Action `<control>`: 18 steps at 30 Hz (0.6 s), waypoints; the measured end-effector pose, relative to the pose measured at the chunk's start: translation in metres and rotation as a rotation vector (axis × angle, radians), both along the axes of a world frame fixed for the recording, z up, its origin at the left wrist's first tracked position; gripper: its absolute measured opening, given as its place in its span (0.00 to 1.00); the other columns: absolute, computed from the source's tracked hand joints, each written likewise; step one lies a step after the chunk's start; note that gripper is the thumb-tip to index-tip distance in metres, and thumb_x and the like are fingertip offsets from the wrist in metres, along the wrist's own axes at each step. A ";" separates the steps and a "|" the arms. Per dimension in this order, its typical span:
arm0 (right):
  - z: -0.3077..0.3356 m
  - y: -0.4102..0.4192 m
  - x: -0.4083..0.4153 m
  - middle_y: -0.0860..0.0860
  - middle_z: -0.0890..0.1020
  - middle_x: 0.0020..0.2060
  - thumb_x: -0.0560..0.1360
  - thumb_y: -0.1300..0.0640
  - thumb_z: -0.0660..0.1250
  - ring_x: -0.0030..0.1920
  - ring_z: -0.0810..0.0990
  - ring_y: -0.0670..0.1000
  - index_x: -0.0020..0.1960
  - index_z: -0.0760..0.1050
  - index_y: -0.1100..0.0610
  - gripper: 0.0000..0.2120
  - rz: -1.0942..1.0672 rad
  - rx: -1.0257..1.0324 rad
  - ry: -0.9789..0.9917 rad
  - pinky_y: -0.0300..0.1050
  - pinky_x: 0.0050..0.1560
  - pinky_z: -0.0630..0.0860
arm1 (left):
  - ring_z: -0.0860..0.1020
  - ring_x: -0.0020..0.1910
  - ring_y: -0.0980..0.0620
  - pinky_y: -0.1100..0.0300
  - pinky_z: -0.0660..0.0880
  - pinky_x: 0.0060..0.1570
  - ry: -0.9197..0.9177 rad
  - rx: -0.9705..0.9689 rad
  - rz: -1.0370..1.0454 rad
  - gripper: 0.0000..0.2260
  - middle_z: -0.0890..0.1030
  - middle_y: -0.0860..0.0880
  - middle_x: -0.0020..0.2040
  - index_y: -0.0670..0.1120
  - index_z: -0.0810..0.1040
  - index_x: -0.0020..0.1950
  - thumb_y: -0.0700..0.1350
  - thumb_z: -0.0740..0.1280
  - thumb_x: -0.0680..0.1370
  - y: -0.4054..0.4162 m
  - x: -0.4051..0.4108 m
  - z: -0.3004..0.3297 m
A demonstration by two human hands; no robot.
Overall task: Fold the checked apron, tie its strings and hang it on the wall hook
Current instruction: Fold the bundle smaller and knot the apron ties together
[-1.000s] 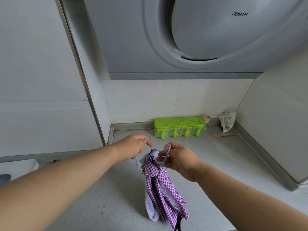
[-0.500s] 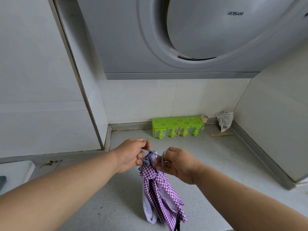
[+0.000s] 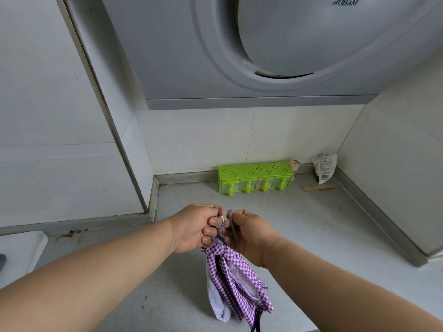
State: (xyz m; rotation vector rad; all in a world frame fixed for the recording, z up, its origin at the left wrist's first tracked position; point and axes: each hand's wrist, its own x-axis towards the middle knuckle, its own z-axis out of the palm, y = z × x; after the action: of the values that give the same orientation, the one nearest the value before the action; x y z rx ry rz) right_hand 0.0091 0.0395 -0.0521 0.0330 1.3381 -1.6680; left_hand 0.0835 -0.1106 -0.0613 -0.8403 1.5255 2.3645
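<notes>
The left hand [image 3: 194, 228] is curled on the strings [image 3: 226, 224] at the bundle's top; the right hand [image 3: 251, 236] pinches them just beside it. The folded checked apron [image 3: 236, 281] is held hanging above the counter [image 3: 311, 224].

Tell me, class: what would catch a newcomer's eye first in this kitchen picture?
Two hands meet at the centre: the left hand and right hand pinch thin strings above a bunched purple checked apron hanging over the grey counter. Behind, a bright green rack sits against the wall, under a big grey range hood.
</notes>
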 end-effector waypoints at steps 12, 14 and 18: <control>-0.018 -0.029 -0.006 0.52 0.74 0.24 0.82 0.61 0.69 0.20 0.72 0.48 0.46 0.74 0.60 0.07 -0.247 0.205 -0.044 0.38 0.23 0.68 | 0.57 0.29 0.54 0.60 0.56 0.30 -0.105 0.105 -0.028 0.05 0.60 0.52 0.34 0.49 0.69 0.56 0.41 0.56 0.86 -0.010 -0.001 -0.013; -0.020 -0.032 -0.006 0.52 0.74 0.25 0.81 0.60 0.70 0.22 0.72 0.48 0.47 0.75 0.61 0.06 -0.254 0.203 -0.058 0.38 0.23 0.69 | 0.57 0.29 0.54 0.59 0.56 0.32 -0.120 0.126 -0.029 0.05 0.59 0.52 0.34 0.48 0.70 0.56 0.41 0.56 0.85 -0.013 0.000 -0.016; -0.028 -0.033 -0.007 0.53 0.78 0.27 0.81 0.53 0.71 0.27 0.74 0.50 0.42 0.78 0.61 0.14 -0.127 0.235 0.163 0.45 0.33 0.74 | 0.58 0.27 0.55 0.61 0.58 0.28 -0.137 0.134 -0.055 0.06 0.59 0.52 0.33 0.49 0.67 0.51 0.40 0.54 0.84 -0.015 0.001 -0.017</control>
State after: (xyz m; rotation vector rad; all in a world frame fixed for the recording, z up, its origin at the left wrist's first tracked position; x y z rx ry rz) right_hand 0.0025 0.0060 -0.0799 0.1243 1.6818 -1.6373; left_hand 0.0847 -0.1260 -0.0785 -0.8961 1.3047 2.2893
